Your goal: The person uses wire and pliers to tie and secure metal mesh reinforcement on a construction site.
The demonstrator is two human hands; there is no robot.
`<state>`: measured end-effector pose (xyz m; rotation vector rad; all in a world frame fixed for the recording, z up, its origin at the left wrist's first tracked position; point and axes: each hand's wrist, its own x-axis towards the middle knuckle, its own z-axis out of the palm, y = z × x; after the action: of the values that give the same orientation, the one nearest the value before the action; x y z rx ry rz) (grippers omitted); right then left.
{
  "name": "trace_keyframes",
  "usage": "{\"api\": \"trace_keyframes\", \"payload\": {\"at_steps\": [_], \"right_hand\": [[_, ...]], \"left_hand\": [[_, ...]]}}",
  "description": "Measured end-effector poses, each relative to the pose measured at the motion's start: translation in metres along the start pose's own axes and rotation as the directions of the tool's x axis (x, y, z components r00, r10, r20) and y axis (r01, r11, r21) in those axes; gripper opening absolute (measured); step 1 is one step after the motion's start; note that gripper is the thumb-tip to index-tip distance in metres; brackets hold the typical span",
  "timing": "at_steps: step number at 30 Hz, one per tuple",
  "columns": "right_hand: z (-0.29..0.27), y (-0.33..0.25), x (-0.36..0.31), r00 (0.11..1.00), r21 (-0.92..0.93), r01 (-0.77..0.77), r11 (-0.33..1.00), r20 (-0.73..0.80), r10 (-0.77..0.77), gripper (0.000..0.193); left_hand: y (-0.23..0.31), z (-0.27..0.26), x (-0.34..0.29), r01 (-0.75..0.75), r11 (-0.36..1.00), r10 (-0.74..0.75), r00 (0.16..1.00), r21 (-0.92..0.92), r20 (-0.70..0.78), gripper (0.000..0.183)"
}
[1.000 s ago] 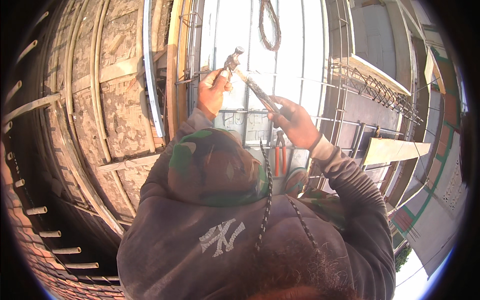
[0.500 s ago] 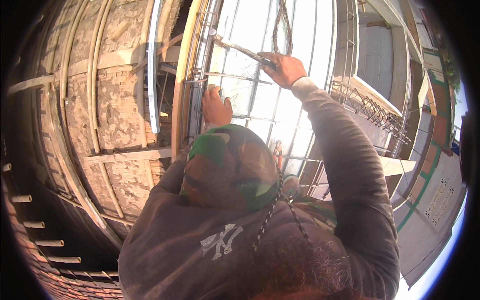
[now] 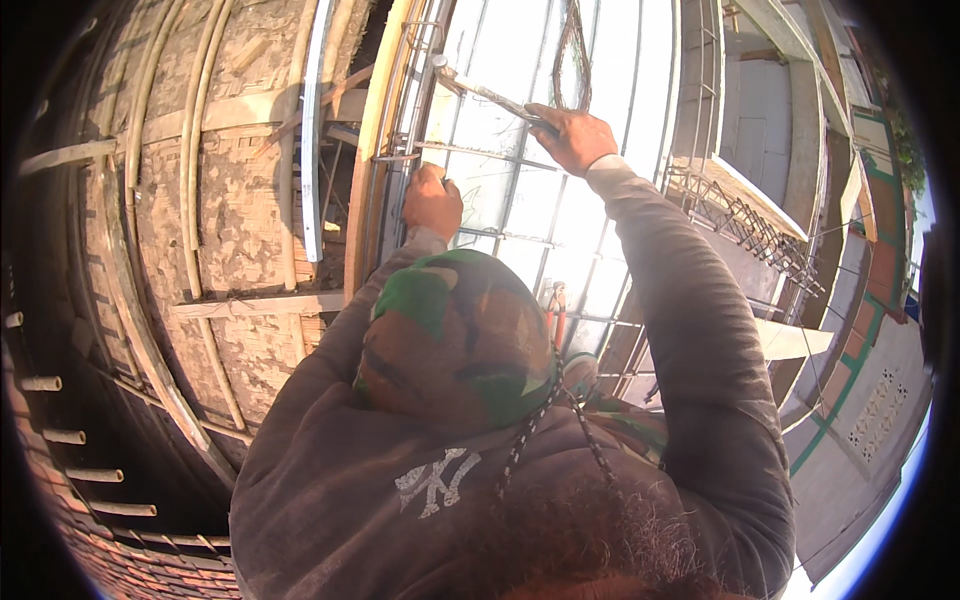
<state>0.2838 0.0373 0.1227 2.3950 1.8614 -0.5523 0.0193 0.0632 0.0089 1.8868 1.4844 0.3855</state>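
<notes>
My right hand (image 3: 580,142) is closed round the dark grip of a hammer (image 3: 490,95), whose pale shaft slants up and left over the bright sheet to its head. Lower and to the left, my left hand (image 3: 433,203) is closed beside the upright steel bars (image 3: 400,150) along the timber edge. Whatever its curled fingers hold is too small or hidden to make out. Thin crossing rebars (image 3: 500,155) form a grid over the white sheet (image 3: 490,200) beneath both hands. Pincers with red handles (image 3: 556,312) show below the hands, close to my body.
A loop of dark wire (image 3: 572,60) lies on the sheet beyond my right hand. A rebar cage (image 3: 745,215) juts out at the right. At the left, woven bamboo panels (image 3: 150,250) with poles and a pale blue strip (image 3: 312,140) run beside a timber board (image 3: 365,180).
My left hand has moved slightly up, and its fingers, apart before, are now curled in. My right hand keeps the hammer in nearly the same place. The whole view has shifted slightly.
</notes>
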Motion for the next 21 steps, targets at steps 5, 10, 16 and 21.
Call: {"api": "trace_keyframes", "payload": {"at_steps": [5,10,16,21], "right_hand": [[-0.048,-0.026,0.017,0.987,-0.258,0.149,0.955,0.101,-0.127,0.035],[-0.073,-0.054,0.027,0.958,-0.396,0.163,0.904,0.282,-0.049,0.03],[-0.088,-0.054,0.043,0.911,-0.39,0.164,0.906,0.412,0.012,0.032],[-0.085,-0.031,0.03,0.951,-0.241,0.074,0.968,0.309,0.004,0.036]], "left_hand": [[-0.004,0.007,0.0,0.012,1.0,-0.012,1.0,0.002,0.005,0.026],[0.0,0.004,0.0,0.051,0.999,-0.051,0.998,-0.002,0.021,0.026],[0.002,0.003,-0.002,0.035,0.999,-0.034,0.999,-0.014,0.016,0.026],[0.0,0.003,-0.002,0.052,0.998,-0.05,0.997,-0.035,0.064,0.027]]}}
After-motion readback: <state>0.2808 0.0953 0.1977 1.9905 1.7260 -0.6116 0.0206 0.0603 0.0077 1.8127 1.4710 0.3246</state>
